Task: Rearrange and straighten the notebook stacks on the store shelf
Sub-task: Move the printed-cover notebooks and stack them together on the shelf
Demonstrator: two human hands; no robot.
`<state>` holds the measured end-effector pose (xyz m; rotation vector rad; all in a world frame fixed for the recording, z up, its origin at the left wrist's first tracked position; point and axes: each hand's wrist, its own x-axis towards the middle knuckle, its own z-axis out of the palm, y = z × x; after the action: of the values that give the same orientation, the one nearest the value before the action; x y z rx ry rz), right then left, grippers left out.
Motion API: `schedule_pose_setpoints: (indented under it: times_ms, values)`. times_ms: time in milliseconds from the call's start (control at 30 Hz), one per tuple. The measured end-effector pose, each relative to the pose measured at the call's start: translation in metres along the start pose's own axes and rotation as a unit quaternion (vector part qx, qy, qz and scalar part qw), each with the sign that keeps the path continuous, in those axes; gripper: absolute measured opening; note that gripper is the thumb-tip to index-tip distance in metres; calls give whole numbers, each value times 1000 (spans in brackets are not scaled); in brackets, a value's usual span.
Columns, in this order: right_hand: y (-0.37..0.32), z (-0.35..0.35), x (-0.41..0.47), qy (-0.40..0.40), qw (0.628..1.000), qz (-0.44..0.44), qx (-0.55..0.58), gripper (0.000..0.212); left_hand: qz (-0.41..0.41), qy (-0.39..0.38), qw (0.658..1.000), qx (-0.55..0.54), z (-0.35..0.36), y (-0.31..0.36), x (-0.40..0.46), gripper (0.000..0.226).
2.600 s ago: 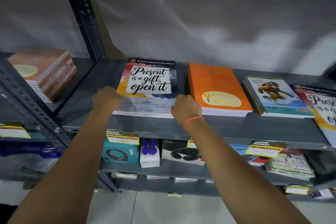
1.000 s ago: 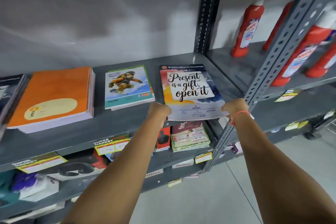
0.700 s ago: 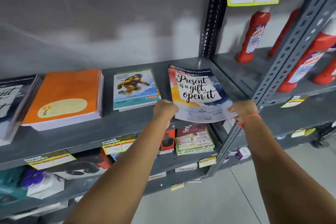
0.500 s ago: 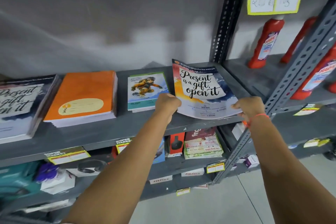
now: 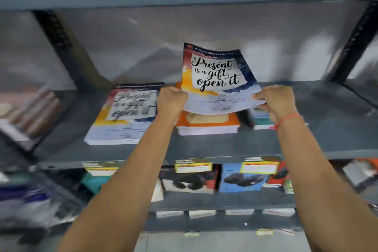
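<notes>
Item: "Present is a gift" notebook (image 5: 219,80) — lifted clear of the shelf (image 5: 204,149), tilted up over the orange stack (image 5: 206,122). Left hand (image 5: 170,100) and right hand (image 5: 275,101) fingers pinch its near corners, likely carrying it left to the matching stack (image 5: 124,116).

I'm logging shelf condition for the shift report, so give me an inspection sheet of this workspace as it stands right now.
Surface: grey metal shelf, bare at the right.
Job's things: held notebook lifted off the shelf, front edge sagging, above the orange stack; matching stack lies at the left; a third stack is mostly hidden behind the right hand.
Clutter: blurred pile on the far-left bay.
Grippers: left hand and right hand each grip a lower corner of the held notebook.
Cables: nothing seen.
Surroundings: boxed goods and yellow price tags on the shelf below; grey wall behind; picture blurred.
</notes>
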<state>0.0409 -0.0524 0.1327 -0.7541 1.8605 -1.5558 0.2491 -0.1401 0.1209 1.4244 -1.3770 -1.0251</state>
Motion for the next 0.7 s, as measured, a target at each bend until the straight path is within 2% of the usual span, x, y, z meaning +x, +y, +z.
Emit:
schedule_pose_setpoints:
  times_ms: [133,233,300,333,467,567,700]
  values:
    - [-8,98,-29,-28,999,-15,20,27,-20,16,999,19,-93,-22,38,28]
    - [-6,156,-48,-35,999,1,0,28,-32,33,998,39,-148,-41,55,3]
    - [-1,181,-58,-44,999,7,-19,31,-40,36,997,48,-172,-56,61,11]
    - [2,193,-63,-50,998,10,-32,31,-46,37,997,47,-184,-63,63,2]
    - [25,225,-79,-57,998,31,-23,9,-69,23,996,41,-210,-93,68,34]
    - [43,239,-85,-65,995,53,-54,24,-90,19,995,44,-216,-113,69,34]
    - [59,244,-89,-48,995,55,-67,28,-89,23,995,28,-215,-128,68,25]
